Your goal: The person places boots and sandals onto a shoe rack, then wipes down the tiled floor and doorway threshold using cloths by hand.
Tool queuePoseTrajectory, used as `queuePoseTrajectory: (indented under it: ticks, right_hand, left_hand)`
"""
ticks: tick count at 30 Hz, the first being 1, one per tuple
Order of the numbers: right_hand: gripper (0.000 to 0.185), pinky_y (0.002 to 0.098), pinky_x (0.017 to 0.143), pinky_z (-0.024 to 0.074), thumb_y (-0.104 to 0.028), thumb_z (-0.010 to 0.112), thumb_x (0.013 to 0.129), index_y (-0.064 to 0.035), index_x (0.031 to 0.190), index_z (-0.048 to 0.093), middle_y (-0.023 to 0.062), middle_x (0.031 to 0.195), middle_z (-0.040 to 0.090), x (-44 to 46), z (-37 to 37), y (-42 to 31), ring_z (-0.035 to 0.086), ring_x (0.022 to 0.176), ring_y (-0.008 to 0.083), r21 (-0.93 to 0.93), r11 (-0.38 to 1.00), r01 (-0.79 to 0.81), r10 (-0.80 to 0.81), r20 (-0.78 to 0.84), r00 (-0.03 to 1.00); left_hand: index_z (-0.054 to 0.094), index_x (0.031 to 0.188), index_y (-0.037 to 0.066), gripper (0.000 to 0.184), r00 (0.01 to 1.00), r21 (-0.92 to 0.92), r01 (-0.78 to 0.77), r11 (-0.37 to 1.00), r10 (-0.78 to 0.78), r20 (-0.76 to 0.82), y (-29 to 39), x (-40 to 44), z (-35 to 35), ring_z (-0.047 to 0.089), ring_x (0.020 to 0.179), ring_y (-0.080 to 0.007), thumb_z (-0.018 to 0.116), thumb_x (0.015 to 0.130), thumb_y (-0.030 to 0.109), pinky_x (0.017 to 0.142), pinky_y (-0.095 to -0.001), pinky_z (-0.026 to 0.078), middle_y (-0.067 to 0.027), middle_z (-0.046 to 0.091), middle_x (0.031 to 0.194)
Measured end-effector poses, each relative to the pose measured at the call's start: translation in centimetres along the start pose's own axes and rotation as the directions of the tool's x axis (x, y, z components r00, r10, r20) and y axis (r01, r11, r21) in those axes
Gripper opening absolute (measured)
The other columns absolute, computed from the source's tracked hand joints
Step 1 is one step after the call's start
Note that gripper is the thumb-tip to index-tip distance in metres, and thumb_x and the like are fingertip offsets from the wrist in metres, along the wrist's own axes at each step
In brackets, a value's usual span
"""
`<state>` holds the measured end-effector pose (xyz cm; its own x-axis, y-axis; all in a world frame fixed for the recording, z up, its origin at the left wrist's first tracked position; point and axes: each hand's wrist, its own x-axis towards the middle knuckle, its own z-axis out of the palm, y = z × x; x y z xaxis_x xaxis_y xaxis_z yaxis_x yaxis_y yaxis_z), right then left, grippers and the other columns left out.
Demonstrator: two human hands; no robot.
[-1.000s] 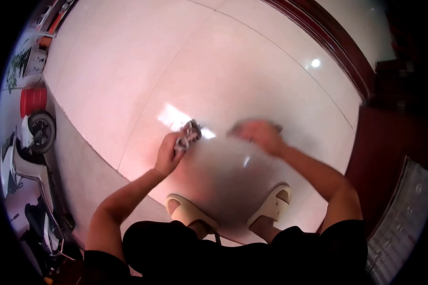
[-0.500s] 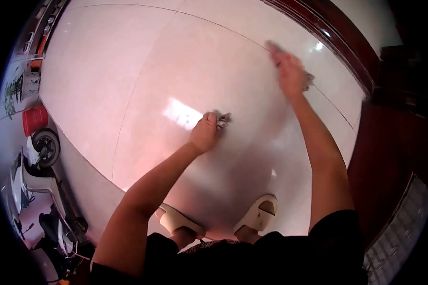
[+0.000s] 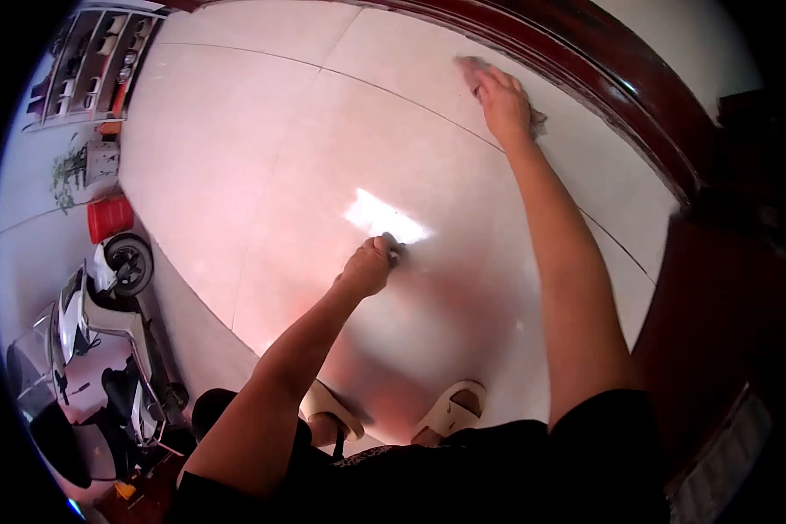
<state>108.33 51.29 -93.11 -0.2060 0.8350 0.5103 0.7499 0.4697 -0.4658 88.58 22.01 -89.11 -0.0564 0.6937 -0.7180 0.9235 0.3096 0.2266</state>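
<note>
My right hand (image 3: 504, 103) presses down with fingers extended over a greyish-pink cloth (image 3: 538, 122), which shows on both sides of the hand against the floor near the dark red door sill. Closer to my body, my left hand (image 3: 367, 264) is closed around a small crumpled grey cloth (image 3: 396, 252); most of it is hidden by the fingers. That hand hovers low over the glossy pale tiled floor (image 3: 236, 166), beside a bright patch of reflected light. Whether the left cloth touches the floor I cannot tell.
A dark red door sill (image 3: 576, 57) runs along the far right. To the left stand a white scooter (image 3: 118, 349), a red bucket (image 3: 110, 217), a potted plant (image 3: 72, 175) and a shoe rack (image 3: 96, 70). My feet wear cream slippers (image 3: 454, 407).
My right hand has slid the cloth farther out, up and left in view toward the door sill. My left hand has shifted slightly down. The view has tilted, showing more of the scooter and rack.
</note>
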Motion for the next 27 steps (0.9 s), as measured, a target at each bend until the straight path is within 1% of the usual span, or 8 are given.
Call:
queuePoseTrajectory:
  ticks: [2,5,6,7,12,19,23,27]
  right_hand:
    - [0.023,0.0426,0.085,0.0480,-0.021,0.048,0.092,-0.0116,0.094,0.069,0.0080,0.100,0.068,-0.4,2.7,-2.2,0.061,0.095,0.0301,0.302,0.873,-0.383,0.320,0.238,0.917]
    - [0.025,0.0430,0.080,0.0484,-0.032,0.052,0.090,-0.0133,0.085,0.068,0.0108,0.089,0.068,-8.0,1.0,-10.0,0.063,0.088,0.0297,0.462,0.881,-0.103,-0.149,0.477,0.866]
    - [0.020,0.0422,0.084,0.0467,-0.030,0.055,0.086,-0.0142,0.090,0.067,0.0067,0.101,0.067,-9.3,-3.0,-12.7,0.060,0.098,0.0272,0.257,0.965,-0.060,-0.162,0.756,0.634]
    - [0.019,0.0421,0.090,0.0438,-0.025,0.057,0.083,-0.0162,0.098,0.065,0.0023,0.114,0.061,-16.4,-1.6,-11.4,0.054,0.109,0.0246,0.352,0.875,0.333,-0.481,0.555,0.678]
    - [0.025,0.0425,0.095,0.0415,-0.015,0.058,0.083,-0.0165,0.106,0.066,0.0021,0.122,0.058,-28.3,-15.1,-5.5,0.051,0.115,0.0236,0.594,0.783,0.186,-0.554,0.528,0.644]
    - [0.017,0.0420,0.082,0.0453,-0.010,0.055,0.086,-0.0114,0.098,0.066,0.0083,0.101,0.064,-27.9,-21.5,-1.7,0.058,0.093,0.0308,0.528,0.759,-0.380,0.030,0.555,0.831]
    - [0.022,0.0407,0.088,0.0443,-0.005,0.051,0.092,-0.0061,0.108,0.065,0.0151,0.108,0.063,-18.5,-22.7,7.6,0.057,0.101,0.0344,0.287,0.907,-0.308,0.270,0.163,0.949]
    - [0.027,0.0392,0.090,0.0462,-0.002,0.054,0.089,-0.0112,0.111,0.067,0.0131,0.114,0.062,-12.6,-20.8,11.0,0.055,0.106,0.0328,0.186,0.876,-0.445,0.479,-0.231,0.847]
  left_hand:
    - [0.038,0.115,-0.001,0.037,0.999,0.028,-0.016,0.999,0.017,-0.037,-0.4,0.1,0.2,0.056,0.105,-0.0436,0.056,0.092,0.022,0.088,-0.0481,0.048,-0.0282,0.051,0.120]
    - [0.038,0.117,0.001,0.039,0.999,0.015,0.003,1.000,-0.003,-0.032,-0.4,-0.3,0.8,0.055,0.106,-0.0441,0.056,0.092,0.024,0.088,-0.0487,0.048,-0.0279,0.051,0.121]
    - [0.038,0.118,0.001,0.039,0.999,0.005,0.009,1.000,-0.009,-0.035,-0.3,-0.2,0.5,0.055,0.106,-0.0443,0.056,0.092,0.024,0.088,-0.0489,0.048,-0.0278,0.051,0.122]
    - [0.037,0.121,0.001,0.041,0.998,-0.005,0.059,0.998,-0.059,-0.022,0.2,-0.2,0.3,0.055,0.107,-0.0439,0.056,0.092,0.023,0.090,-0.0491,0.047,-0.0273,0.050,0.124]
    - [0.035,0.127,0.002,0.044,0.996,0.042,0.080,0.996,-0.078,-0.033,-1.1,0.5,1.5,0.054,0.109,-0.0439,0.054,0.089,0.014,0.091,-0.0495,0.046,-0.0284,0.048,0.126]
    - [0.037,0.123,-0.002,0.048,1.000,-0.001,0.028,1.000,-0.028,0.010,-2.1,1.2,0.9,0.058,0.104,-0.0403,0.062,0.087,0.017,0.087,-0.0455,0.049,-0.0266,0.055,0.117]
    - [0.041,0.121,-0.002,0.046,0.813,-0.110,0.143,0.984,-0.053,0.579,7.1,-0.5,-10.0,0.061,0.099,-0.0288,0.063,0.088,0.020,0.083,-0.0391,0.052,-0.0178,0.060,0.109]
    - [0.041,0.111,-0.001,0.029,0.690,-0.208,-0.177,0.962,0.272,0.671,1.8,6.6,-14.9,0.059,0.084,-0.0188,0.056,0.094,0.017,0.074,-0.0349,0.052,-0.0146,0.062,0.103]
